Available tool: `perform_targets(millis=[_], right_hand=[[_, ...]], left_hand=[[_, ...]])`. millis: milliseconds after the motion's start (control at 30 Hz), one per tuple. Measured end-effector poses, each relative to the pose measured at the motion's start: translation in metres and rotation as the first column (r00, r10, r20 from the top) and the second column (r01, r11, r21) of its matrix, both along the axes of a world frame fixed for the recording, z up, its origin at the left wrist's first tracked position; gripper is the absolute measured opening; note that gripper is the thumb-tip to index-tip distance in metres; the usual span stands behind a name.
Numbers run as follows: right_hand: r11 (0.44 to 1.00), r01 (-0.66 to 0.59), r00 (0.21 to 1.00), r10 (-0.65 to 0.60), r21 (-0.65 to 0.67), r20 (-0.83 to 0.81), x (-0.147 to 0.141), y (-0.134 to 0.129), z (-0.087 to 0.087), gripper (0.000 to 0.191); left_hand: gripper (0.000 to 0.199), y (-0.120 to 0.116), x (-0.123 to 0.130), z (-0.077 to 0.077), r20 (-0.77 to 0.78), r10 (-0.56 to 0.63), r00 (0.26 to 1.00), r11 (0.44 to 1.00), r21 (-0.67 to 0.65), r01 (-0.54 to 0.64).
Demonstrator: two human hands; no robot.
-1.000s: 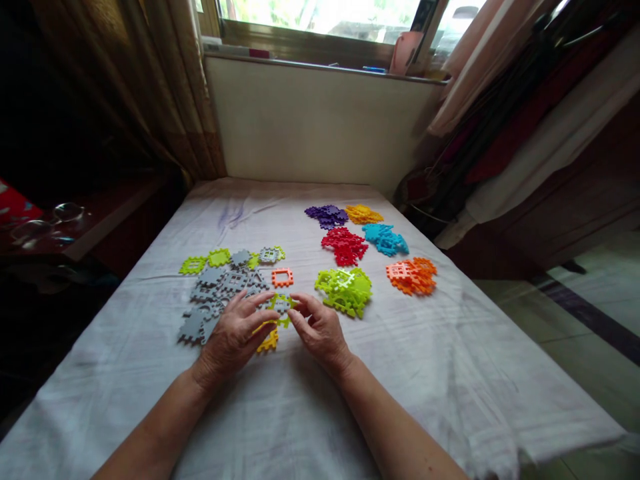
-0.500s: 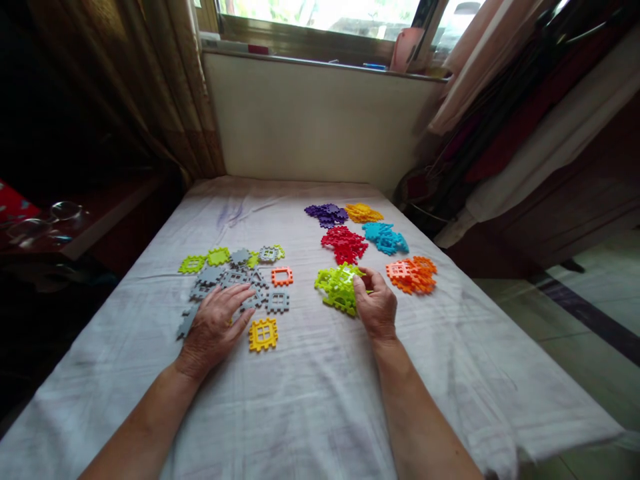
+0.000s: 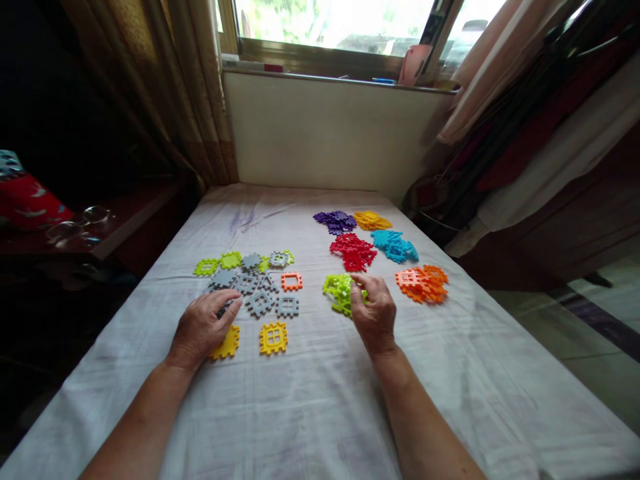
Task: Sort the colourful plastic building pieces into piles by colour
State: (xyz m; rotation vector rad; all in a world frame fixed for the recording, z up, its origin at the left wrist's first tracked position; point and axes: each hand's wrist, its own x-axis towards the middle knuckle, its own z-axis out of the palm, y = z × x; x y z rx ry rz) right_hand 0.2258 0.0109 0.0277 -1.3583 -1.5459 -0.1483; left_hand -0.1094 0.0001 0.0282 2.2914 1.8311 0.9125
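My left hand point(image 3: 200, 328) is at the front left of the grey building pieces point(image 3: 243, 284), its thumb apart from its fingers. A dark piece shows in the gap, and a yellow square piece point(image 3: 227, 343) lies partly under this hand. My right hand point(image 3: 373, 312) has its thumb and fingers curled around the right side of the light green building pieces point(image 3: 340, 290), hiding part of that pile. A yellow window piece point(image 3: 273, 338) lies between my hands. Behind it are a grey window piece point(image 3: 287, 306) and an orange frame piece point(image 3: 292, 281).
Purple point(image 3: 336, 221), yellow point(image 3: 373, 221), red point(image 3: 353, 251), blue point(image 3: 394, 246) and orange piles point(image 3: 423, 285) of pieces stand at the right. Several light green pieces point(image 3: 231, 259) edge the grey ones. Eyeglasses point(image 3: 83, 225) lie on a side table at the left.
My left hand has drawn back toward me and left, uncovering grey pieces and a yellow piece. My right hand has shifted slightly left over the light green pile. The whole view has tilted a little.
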Motion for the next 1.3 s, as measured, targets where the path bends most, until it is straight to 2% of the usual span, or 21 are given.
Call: perform_targets(millis=[67, 167, 267, 367, 433, 533, 633, 700, 800, 867, 967, 1100, 1200, 1300], right_hand=[[0.991, -0.128, 0.99, 0.131, -0.045, 0.06, -0.027, 0.004, 0.01, 0.023], [0.923, -0.281, 0.925, 0.333, -0.262, 0.183, -0.074, 0.021, 0.024, 0.028], [0.845, -0.242, 0.868, 0.408, -0.477, 0.282, -0.118, 0.051, 0.031, 0.043], [0.782, -0.177, 0.828, 0.446, -0.597, 0.339, -0.149, 0.079, 0.029, 0.06], [0.743, -0.164, 0.8, 0.485, -0.649, 0.354, -0.161, 0.089, 0.024, 0.062], [0.705, -0.218, 0.743, 0.568, -0.675, 0.354, -0.169, 0.085, 0.016, 0.052], [0.703, -0.336, 0.709, 0.627, -0.626, 0.323, -0.167, 0.06, 0.011, 0.04], [0.681, -0.426, 0.688, 0.672, -0.596, 0.276, -0.162, 0.042, 0.01, 0.034], [0.641, -0.499, 0.652, 0.721, -0.583, 0.234, -0.156, 0.035, 0.013, 0.024], [0.675, -0.451, 0.681, 0.683, -0.583, 0.264, -0.153, 0.047, 0.018, 0.026], [0.744, -0.273, 0.735, 0.57, -0.61, 0.366, -0.154, 0.081, 0.029, 0.031], [0.699, -0.093, 0.637, 0.589, -0.709, 0.497, -0.16, 0.115, 0.036, 0.033], [0.707, -0.09, 0.576, 0.611, -0.701, 0.543, -0.166, 0.119, 0.037, 0.032], [0.736, -0.143, 0.586, 0.602, -0.661, 0.543, -0.17, 0.112, 0.036, 0.028]], left_hand=[[0.045, 0.003, -0.011, -0.001, 0.046, 0.083, 0.995, 0.995, 0.054, -0.086], [0.044, 0.01, -0.03, -0.006, 0.085, 0.209, 0.974, 0.969, 0.113, -0.218], [0.045, 0.018, -0.045, -0.013, 0.118, 0.307, 0.944, 0.942, 0.105, -0.319], [0.046, 0.023, -0.051, -0.021, 0.136, 0.343, 0.929, 0.933, 0.065, -0.354], [0.046, 0.026, -0.05, -0.025, 0.132, 0.331, 0.934, 0.938, 0.059, -0.341], [0.047, 0.027, -0.048, -0.03, 0.12, 0.304, 0.945, 0.946, 0.077, -0.314], [0.05, 0.027, -0.048, -0.033, 0.108, 0.278, 0.955, 0.952, 0.101, -0.288], [0.051, 0.027, -0.048, -0.035, 0.093, 0.245, 0.965, 0.961, 0.109, -0.255], [0.051, 0.027, -0.049, -0.037, 0.055, 0.181, 0.982, 0.978, 0.09, -0.186], [0.049, 0.027, -0.048, -0.037, 0.024, 0.154, 0.988, 0.985, 0.073, -0.156], [0.048, 0.027, -0.048, -0.037, -0.001, 0.141, 0.99, 0.988, 0.059, -0.141], [0.047, 0.026, -0.049, -0.037, 0.007, 0.143, 0.99, 0.988, 0.055, -0.143], [0.047, 0.027, -0.05, -0.037, 0.009, 0.14, 0.99, 0.988, 0.059, -0.141], [0.045, 0.027, -0.05, -0.037, 0.004, 0.145, 0.989, 0.988, 0.055, -0.145]])
